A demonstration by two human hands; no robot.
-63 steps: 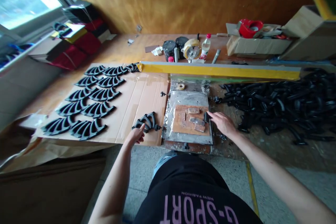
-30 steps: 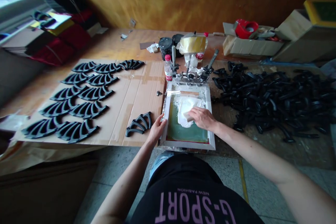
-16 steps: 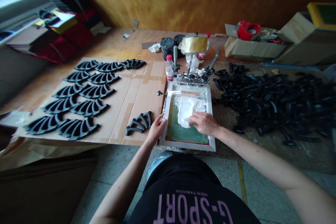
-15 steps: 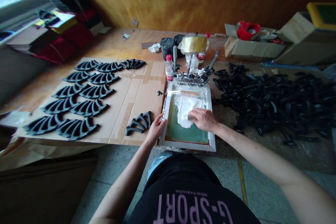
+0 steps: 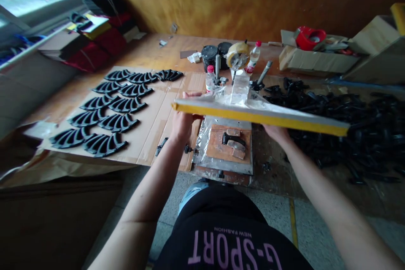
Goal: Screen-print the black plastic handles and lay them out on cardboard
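Left hand gripped raised frame, right hand part-hidden, grip unclear; black part lay crosswise below, between them

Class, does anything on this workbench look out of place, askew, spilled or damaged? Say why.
Nothing looks clearly spilled or broken. The raised frame slants down rightward in view, and the heap of black parts at right looks jumbled, unlike the neat fans on the cardboard.

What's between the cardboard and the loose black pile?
Mainly the metal plate; on it sits a brown board bearing a curved black part. The head view shows this, though the raised frame hides the far end.
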